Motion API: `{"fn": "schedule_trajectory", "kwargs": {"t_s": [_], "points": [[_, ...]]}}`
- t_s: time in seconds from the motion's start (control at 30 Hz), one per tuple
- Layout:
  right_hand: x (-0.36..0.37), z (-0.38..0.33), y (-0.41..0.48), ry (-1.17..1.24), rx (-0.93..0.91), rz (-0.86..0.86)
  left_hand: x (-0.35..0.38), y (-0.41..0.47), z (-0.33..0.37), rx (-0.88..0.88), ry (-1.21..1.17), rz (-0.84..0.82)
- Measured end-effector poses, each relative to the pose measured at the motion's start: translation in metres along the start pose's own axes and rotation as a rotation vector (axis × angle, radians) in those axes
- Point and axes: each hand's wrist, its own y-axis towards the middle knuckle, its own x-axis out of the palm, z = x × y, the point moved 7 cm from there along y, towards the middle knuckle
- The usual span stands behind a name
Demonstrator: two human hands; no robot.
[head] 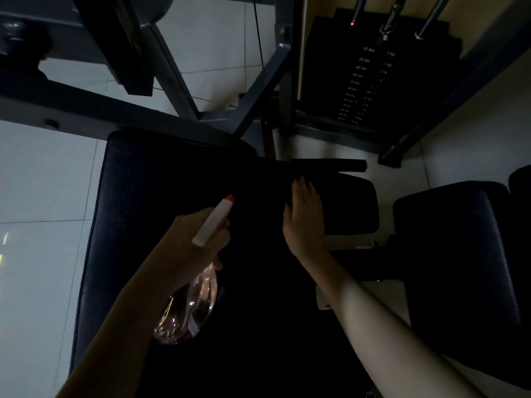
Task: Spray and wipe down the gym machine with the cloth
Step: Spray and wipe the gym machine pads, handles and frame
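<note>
Dimly, left hand [198,245] fingers curled round spray bottle [214,222] over the gym machine's long seat pad [155,173], right hand [304,216] fingers straight, flat on smaller pad [353,205] just right of it, black bar [330,165] and grey frame [255,87] beyond, weight stack [365,81] behind.

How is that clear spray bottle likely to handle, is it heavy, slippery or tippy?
The spray bottle looks like thin clear plastic, so probably light and slightly squashy. Its glossy rounded body may be slippery if wet. The left hand grips it at the neck, likely the surest hold.
</note>
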Motion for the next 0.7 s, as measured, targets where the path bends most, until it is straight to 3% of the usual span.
{"fn": "schedule_trajectory", "kwargs": {"t_s": [0.13,0.2,0.43,0.7], "points": [[-0.009,0.008,-0.024,-0.046,-0.279,-0.103,0.014,0.01,0.009,-0.008,0.015,-0.086],[-0.022,0.023,-0.02,-0.063,-0.279,-0.066,0.023,0.015,0.007,-0.049,0.026,-0.152],[-0.064,0.068,-0.019,0.39,0.189,0.214,0.051,0.032,0.011,-0.083,0.063,-0.256],[-0.063,0.103,-0.025,0.67,0.502,0.223,0.073,0.046,0.016,-0.046,0.205,-0.254]]}}
